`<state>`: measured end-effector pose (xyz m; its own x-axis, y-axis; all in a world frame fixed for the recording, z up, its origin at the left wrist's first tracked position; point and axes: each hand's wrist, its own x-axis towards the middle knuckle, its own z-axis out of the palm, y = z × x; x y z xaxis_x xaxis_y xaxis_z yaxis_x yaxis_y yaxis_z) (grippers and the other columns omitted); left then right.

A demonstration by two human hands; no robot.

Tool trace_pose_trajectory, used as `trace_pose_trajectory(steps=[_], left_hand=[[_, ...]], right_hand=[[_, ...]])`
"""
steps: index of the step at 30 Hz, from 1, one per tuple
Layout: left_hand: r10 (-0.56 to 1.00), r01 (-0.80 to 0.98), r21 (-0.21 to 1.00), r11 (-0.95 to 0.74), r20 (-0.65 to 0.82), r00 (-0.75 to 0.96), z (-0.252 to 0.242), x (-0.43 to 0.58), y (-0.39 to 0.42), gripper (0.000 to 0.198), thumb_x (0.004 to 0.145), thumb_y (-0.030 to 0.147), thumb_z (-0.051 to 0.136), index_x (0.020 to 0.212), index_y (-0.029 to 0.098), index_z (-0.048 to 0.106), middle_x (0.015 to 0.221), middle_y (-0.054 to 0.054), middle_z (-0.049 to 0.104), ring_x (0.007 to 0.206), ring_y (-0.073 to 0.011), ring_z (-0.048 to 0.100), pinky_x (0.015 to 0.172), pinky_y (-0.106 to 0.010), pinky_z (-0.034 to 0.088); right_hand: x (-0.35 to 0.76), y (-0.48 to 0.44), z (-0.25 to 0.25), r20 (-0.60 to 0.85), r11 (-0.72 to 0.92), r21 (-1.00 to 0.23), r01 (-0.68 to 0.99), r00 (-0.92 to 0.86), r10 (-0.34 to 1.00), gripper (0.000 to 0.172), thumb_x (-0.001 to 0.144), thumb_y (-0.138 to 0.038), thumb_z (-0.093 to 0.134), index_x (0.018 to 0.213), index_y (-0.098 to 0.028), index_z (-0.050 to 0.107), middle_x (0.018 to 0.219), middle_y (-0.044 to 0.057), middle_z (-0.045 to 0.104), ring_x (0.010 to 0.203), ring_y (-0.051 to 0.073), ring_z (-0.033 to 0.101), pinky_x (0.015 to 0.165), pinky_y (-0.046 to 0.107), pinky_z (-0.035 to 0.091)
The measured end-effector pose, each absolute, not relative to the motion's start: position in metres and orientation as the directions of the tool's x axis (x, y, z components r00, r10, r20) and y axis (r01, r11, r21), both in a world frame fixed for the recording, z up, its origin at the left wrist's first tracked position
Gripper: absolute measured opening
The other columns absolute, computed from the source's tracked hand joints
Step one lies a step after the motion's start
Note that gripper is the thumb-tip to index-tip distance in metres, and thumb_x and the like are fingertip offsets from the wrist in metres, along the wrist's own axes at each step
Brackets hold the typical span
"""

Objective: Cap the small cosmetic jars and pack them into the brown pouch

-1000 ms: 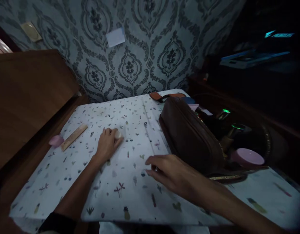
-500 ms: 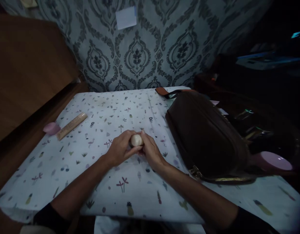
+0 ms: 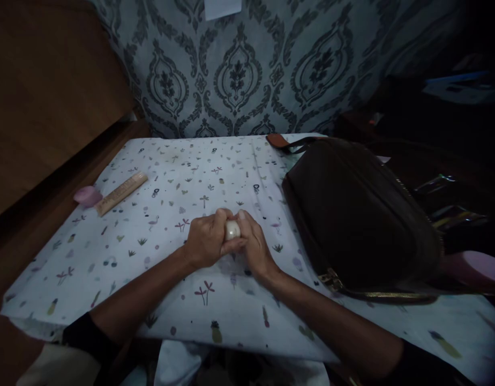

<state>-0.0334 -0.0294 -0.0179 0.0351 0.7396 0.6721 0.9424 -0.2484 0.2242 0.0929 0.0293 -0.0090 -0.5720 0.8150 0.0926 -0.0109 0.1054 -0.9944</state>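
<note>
Both hands meet over the middle of the cloth-covered table. Between them is a small round thing with a shiny, cream-white top (image 3: 232, 230), perhaps a little jar or cap; its lower part is hidden by my fingers. My left hand (image 3: 207, 239) is closed round its left side, thumb along the near edge. Against the right side presses my right hand (image 3: 255, 245), its fingers curled behind and mostly out of sight. A beige tube (image 3: 122, 193) lies to the left, its lower end close to a pink sponge-like piece (image 3: 87, 196).
A dark brown bag (image 3: 352, 214) lies open on the right, with a pink round-ended item (image 3: 478, 268) at its mouth. The white printed cloth (image 3: 171, 166) covers the table up to the wallpapered wall (image 3: 237, 75). A wooden panel (image 3: 50, 91) rises on the left.
My view has tilted down and shifted slightly. My left fingers have curled tighter round the small round thing, and its top is turned a little; both hands stay on it.
</note>
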Motion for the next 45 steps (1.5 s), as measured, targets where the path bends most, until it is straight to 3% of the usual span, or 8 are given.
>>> trace_pose_trajectory(steps=[7, 10, 13, 19, 27, 34, 41, 45], left_hand=[[0.879, 0.771, 0.623, -0.131, 0.433, -0.201, -0.009, -0.02, -0.031, 0.038, 0.101, 0.06, 0.026, 0.098, 0.024, 0.038, 0.059, 0.007, 0.055, 0.047, -0.0145, 0.056, 0.048, -0.026, 0.036], [0.894, 0.706, 0.701, -0.103, 0.377, -0.244, -0.009, -0.018, -0.032, 0.039, 0.1, 0.062, 0.027, 0.098, 0.025, 0.037, 0.057, 0.008, 0.05, 0.048, -0.0145, 0.054, 0.048, -0.026, 0.036], [0.869, 0.78, 0.606, -0.156, 0.46, -0.184, -0.013, -0.022, -0.031, 0.04, 0.1, 0.063, 0.029, 0.1, 0.024, 0.038, 0.064, 0.006, 0.055, 0.05, -0.0142, 0.056, 0.05, -0.027, 0.039], [0.705, 0.937, 0.238, -0.257, 0.709, 0.013, -0.025, -0.029, -0.026, 0.044, 0.102, 0.061, 0.03, 0.111, 0.02, 0.042, 0.09, -0.004, 0.067, 0.072, -0.0173, 0.068, 0.058, -0.028, 0.047], [0.661, 0.935, 0.145, -0.322, 0.742, 0.112, -0.027, -0.035, -0.023, 0.043, 0.1, 0.062, 0.037, 0.107, 0.02, 0.045, 0.09, -0.006, 0.066, 0.078, -0.018, 0.068, 0.06, -0.029, 0.05], [0.72, 0.897, 0.309, -0.317, 0.694, 0.016, -0.028, -0.038, -0.021, 0.056, 0.094, 0.07, 0.044, 0.115, 0.018, 0.046, 0.098, -0.008, 0.065, 0.081, -0.0183, 0.065, 0.065, -0.03, 0.05], [0.938, 0.615, 0.763, -0.2, 0.33, -0.104, -0.017, -0.039, -0.026, 0.046, 0.097, 0.063, 0.043, 0.113, 0.02, 0.047, 0.074, 0.004, 0.057, 0.059, -0.0121, 0.052, 0.057, -0.025, 0.041], [0.921, 0.631, 0.747, -0.209, 0.368, -0.13, -0.015, -0.037, -0.027, 0.042, 0.097, 0.058, 0.046, 0.114, 0.02, 0.048, 0.087, 0.0, 0.063, 0.068, -0.0138, 0.056, 0.063, -0.027, 0.044]], right_hand=[[0.092, 0.026, -0.014, 0.188, 0.201, -0.979, -0.032, -0.515, 0.836, 0.031, 0.097, -0.05, 0.039, 0.077, -0.026, 0.038, 0.071, -0.004, 0.045, 0.069, 0.017, 0.047, 0.068, 0.03, 0.041], [0.093, 0.027, -0.014, 0.188, 0.202, -0.979, -0.03, -0.518, 0.834, 0.03, 0.097, -0.049, 0.039, 0.079, -0.026, 0.037, 0.07, -0.004, 0.045, 0.069, 0.016, 0.046, 0.068, 0.03, 0.041], [0.095, 0.03, -0.013, 0.167, 0.178, -0.984, -0.031, -0.531, 0.831, 0.035, 0.096, -0.053, 0.041, 0.075, -0.025, 0.036, 0.069, -0.004, 0.041, 0.067, 0.016, 0.044, 0.066, 0.03, 0.039], [0.097, 0.037, -0.015, 0.092, 0.033, -0.994, -0.109, -0.605, 0.791, 0.042, 0.093, -0.06, 0.047, 0.072, -0.024, 0.036, 0.065, -0.006, 0.034, 0.059, 0.013, 0.036, 0.054, 0.027, 0.033], [0.101, 0.039, -0.008, -0.063, -0.211, -0.969, -0.131, -0.692, 0.719, 0.05, 0.087, -0.067, 0.055, 0.071, -0.023, 0.04, 0.054, -0.008, 0.034, 0.043, 0.008, 0.027, 0.04, 0.024, 0.021], [0.1, 0.045, -0.012, -0.087, -0.285, -0.941, -0.184, -0.681, 0.727, 0.048, 0.084, -0.067, 0.059, 0.073, -0.023, 0.044, 0.05, -0.01, 0.033, 0.038, 0.006, 0.026, 0.036, 0.021, 0.018], [0.099, 0.048, -0.016, 0.119, 0.011, -0.985, -0.173, -0.631, 0.767, 0.038, 0.089, -0.059, 0.056, 0.081, -0.023, 0.046, 0.052, -0.009, 0.043, 0.043, 0.008, 0.037, 0.041, 0.021, 0.029], [0.1, 0.048, -0.013, 0.031, -0.112, -0.98, -0.165, -0.679, 0.733, 0.043, 0.084, -0.064, 0.059, 0.082, -0.024, 0.044, 0.05, -0.01, 0.04, 0.04, 0.007, 0.031, 0.038, 0.02, 0.023]])
